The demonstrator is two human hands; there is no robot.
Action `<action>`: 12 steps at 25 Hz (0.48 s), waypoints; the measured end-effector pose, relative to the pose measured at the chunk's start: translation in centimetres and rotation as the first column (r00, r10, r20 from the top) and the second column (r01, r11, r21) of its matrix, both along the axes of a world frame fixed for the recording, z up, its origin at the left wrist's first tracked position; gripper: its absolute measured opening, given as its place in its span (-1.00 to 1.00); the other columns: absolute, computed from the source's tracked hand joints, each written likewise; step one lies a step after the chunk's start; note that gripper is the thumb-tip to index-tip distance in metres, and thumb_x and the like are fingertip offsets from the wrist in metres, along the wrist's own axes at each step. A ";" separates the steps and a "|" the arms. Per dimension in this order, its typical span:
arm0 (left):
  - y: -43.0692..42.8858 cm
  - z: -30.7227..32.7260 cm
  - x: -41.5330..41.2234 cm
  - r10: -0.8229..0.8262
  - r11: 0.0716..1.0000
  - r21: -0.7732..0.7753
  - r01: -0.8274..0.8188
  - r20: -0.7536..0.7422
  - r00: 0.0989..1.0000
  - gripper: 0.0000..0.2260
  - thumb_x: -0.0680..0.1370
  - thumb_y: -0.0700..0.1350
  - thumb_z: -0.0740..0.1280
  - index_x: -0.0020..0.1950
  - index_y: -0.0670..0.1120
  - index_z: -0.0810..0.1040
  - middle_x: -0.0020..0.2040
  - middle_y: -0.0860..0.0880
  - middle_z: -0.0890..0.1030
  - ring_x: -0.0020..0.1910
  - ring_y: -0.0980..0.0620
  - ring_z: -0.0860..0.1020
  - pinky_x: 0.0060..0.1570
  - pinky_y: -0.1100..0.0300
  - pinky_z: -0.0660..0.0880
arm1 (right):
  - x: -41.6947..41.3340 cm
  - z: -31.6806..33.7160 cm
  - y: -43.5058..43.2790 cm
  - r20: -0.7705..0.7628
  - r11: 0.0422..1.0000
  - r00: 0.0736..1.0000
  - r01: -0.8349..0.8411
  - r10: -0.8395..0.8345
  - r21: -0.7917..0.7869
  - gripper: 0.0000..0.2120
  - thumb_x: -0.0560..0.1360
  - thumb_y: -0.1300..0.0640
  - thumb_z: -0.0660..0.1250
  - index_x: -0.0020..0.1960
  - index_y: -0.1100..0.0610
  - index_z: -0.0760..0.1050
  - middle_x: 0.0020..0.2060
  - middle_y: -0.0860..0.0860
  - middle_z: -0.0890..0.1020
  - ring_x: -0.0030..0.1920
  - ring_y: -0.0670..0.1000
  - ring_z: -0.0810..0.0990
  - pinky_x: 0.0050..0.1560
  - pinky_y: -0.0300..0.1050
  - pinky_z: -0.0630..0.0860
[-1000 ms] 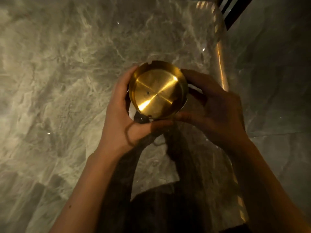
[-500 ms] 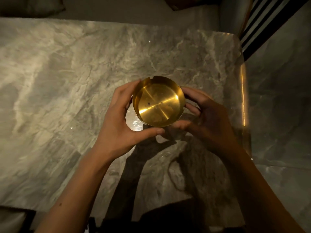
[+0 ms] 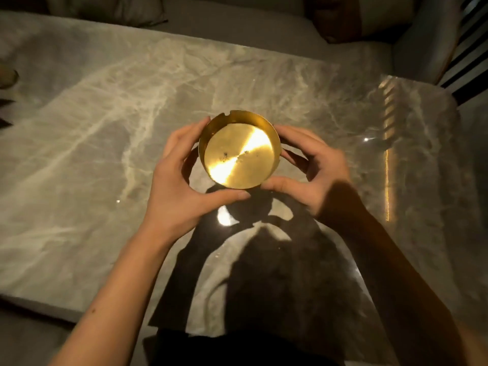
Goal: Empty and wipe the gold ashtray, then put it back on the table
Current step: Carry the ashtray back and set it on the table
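The round gold ashtray (image 3: 239,151) is held level above the grey marble table (image 3: 105,143), its open side facing up at me. A few dark specks lie near the middle of its shiny bottom. My left hand (image 3: 182,183) cups its left wall, thumb under the near rim. My right hand (image 3: 311,175) grips the right wall, thumb at the near edge and fingers behind. Their shadow falls on the table below, so the ashtray hangs above the surface.
A grey cushioned sofa (image 3: 237,25) runs along the table's far edge, with a cushion (image 3: 111,9) at the back left. A small dark object (image 3: 8,77) sits at the far left edge. The table's right edge (image 3: 456,154) drops to dark floor.
My view has tilted up, so the table's far edge and the sofa have come into sight. Both hands stay on the ashtray, which now faces me more squarely.
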State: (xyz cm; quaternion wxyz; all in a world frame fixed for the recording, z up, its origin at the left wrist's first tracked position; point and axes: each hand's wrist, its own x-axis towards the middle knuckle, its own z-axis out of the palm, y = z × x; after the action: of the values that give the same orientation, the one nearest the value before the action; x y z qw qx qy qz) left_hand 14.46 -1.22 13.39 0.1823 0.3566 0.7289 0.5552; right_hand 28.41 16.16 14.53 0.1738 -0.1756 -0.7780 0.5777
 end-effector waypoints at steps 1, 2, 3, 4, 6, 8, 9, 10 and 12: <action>-1.9 0.1 -2.1 -0.005 1.000 -0.002 0.005 0.012 1.000 -0.05 0.19 0.05 0.64 0.49 -0.16 0.34 0.37 -0.10 0.42 0.41 0.00 0.43 0.42 -0.04 0.41 | -2.0 0.1 -2.0 0.017 1.000 1.000 0.002 -0.002 -0.008 -0.26 0.26 0.14 0.59 0.38 0.14 0.41 0.28 -0.01 0.53 0.32 -0.12 0.51 0.35 -0.16 0.45; -3.7 0.3 -4.1 -0.006 1.000 -0.009 0.006 0.009 1.000 -0.05 0.19 0.05 0.63 0.49 -0.15 0.34 0.37 -0.08 0.42 0.41 0.01 0.43 0.42 -0.03 0.41 | -4.0 0.5 -4.0 0.030 1.000 1.000 0.003 -0.002 -0.031 -0.26 0.25 0.17 0.59 0.38 0.14 0.42 0.29 0.00 0.53 0.33 -0.11 0.50 0.37 -0.15 0.44; -5.6 0.8 -6.1 -0.003 1.000 -0.024 0.003 0.002 1.000 -0.05 0.18 0.07 0.63 0.50 -0.13 0.35 0.37 -0.07 0.41 0.42 0.03 0.42 0.42 -0.01 0.41 | -6.1 1.0 -5.9 0.035 0.998 0.999 0.004 -0.002 -0.057 -0.25 0.25 0.15 0.60 0.38 0.12 0.42 0.31 0.02 0.53 0.34 -0.10 0.50 0.38 -0.12 0.43; -7.5 1.3 -7.9 0.009 0.999 -0.038 -0.009 0.009 1.000 -0.03 0.16 0.09 0.64 0.50 -0.10 0.35 0.37 -0.04 0.41 0.42 0.06 0.41 0.43 0.01 0.41 | -7.9 1.4 -7.8 0.036 0.997 0.999 0.000 0.003 -0.076 -0.25 0.23 0.09 0.60 0.37 0.09 0.43 0.32 0.03 0.52 0.35 -0.08 0.50 0.39 -0.10 0.43; -11.6 2.6 -11.1 0.057 0.997 -0.054 -0.054 0.055 0.997 -0.02 0.12 0.11 0.64 0.49 -0.03 0.36 0.37 0.05 0.41 0.42 0.12 0.40 0.44 0.03 0.39 | -11.6 2.5 -11.5 0.025 0.996 0.999 -0.028 0.030 -0.083 -0.22 0.19 -0.01 0.61 0.36 0.05 0.43 0.31 0.05 0.52 0.35 -0.04 0.50 0.39 -0.04 0.43; -15.0 3.5 -13.4 0.111 0.993 -0.061 -0.106 0.083 0.990 -0.02 0.11 0.12 0.64 0.48 0.01 0.36 0.38 0.07 0.41 0.42 0.14 0.40 0.45 0.05 0.39 | -14.7 3.5 -14.4 0.010 0.996 0.997 -0.072 0.073 -0.056 -0.24 0.22 -0.01 0.60 0.36 0.10 0.44 0.30 0.07 0.52 0.35 -0.02 0.49 0.40 0.04 0.43; -16.5 3.7 -14.3 0.136 0.990 -0.060 -0.131 0.080 0.987 -0.03 0.11 0.13 0.64 0.48 0.01 0.36 0.39 0.05 0.41 0.42 0.13 0.41 0.44 0.04 0.39 | -16.0 3.7 -15.6 0.010 0.994 0.995 -0.100 0.100 -0.037 -0.26 0.25 0.04 0.59 0.37 0.14 0.44 0.30 0.08 0.52 0.35 -0.01 0.49 0.40 0.06 0.42; -18.1 3.9 -15.1 0.166 0.985 -0.061 -0.162 0.072 0.983 -0.02 0.12 0.13 0.63 0.49 -0.01 0.36 0.39 0.02 0.41 0.42 0.13 0.41 0.44 0.04 0.40 | -17.4 3.9 -16.8 0.016 0.991 0.991 -0.135 0.135 -0.019 -0.28 0.27 0.10 0.59 0.38 0.17 0.44 0.30 0.08 0.53 0.35 -0.01 0.49 0.40 0.05 0.43; -20.8 3.9 -15.9 0.210 0.976 -0.070 -0.206 0.062 0.976 -0.01 0.13 0.12 0.63 0.50 -0.04 0.35 0.40 0.01 0.40 0.42 0.12 0.41 0.44 0.03 0.40 | -19.4 4.1 -18.9 0.023 0.983 0.982 -0.185 0.185 -0.001 -0.30 0.29 0.15 0.58 0.38 0.18 0.43 0.29 0.06 0.53 0.34 -0.03 0.50 0.39 -0.01 0.44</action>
State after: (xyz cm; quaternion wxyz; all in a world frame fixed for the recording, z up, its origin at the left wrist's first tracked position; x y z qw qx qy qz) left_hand -1.45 -22.00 17.34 0.1596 0.2531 0.7728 0.5597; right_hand 9.06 -2.75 18.67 0.1104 -0.1092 -0.7931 0.5889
